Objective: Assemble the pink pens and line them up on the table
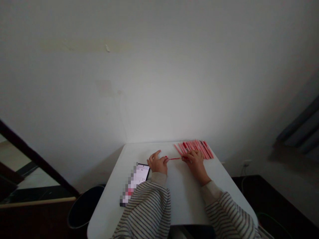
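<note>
Above the middle of the white table, a thin red pen [174, 158] lies level between my two hands; it is slim enough that I cannot tell whether it is a whole pen or its refill. Thumb and forefinger of my left hand [158, 164] pinch its left end, where a small red tip shows, while the other fingers are spread. The right end is in the closed fingers of my right hand [195, 163], which hide it. Just beyond my right hand, a row of pink and red pens [196, 147] lies side by side.
A phone [139, 176] with a lit screen lies left of my left forearm. The white table [184, 199] stands against a pale wall [159, 83]. A dark bin [86, 207] is on the floor at left. A wall socket [247, 162] with a cable is at right.
</note>
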`<state>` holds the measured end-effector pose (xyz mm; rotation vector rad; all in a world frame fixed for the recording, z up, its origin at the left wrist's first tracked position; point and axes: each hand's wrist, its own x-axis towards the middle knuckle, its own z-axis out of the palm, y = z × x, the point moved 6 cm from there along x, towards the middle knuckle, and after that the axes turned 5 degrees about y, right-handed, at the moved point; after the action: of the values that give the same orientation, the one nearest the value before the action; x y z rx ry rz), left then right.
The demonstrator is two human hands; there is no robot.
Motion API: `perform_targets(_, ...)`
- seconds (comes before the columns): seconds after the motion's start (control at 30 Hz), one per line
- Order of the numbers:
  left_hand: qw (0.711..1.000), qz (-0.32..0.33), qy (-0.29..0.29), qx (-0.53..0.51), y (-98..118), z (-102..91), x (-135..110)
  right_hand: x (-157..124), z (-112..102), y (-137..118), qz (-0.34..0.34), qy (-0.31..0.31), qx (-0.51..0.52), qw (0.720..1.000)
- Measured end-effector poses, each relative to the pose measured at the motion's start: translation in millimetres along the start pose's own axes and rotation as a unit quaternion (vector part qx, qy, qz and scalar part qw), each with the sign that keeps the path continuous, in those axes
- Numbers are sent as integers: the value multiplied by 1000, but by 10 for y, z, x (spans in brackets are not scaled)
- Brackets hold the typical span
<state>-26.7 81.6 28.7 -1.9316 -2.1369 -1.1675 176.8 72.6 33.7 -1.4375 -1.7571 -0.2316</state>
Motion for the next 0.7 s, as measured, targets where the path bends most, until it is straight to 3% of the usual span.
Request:
perform_targets(0.33,999,-38,-17,28,-35,-6,8,-2,17,179,21,12,4,1000)
perform_targets(0.7,994,-17,-51,94,66,-17,-46,-24,42,258,38,41,-22,998)
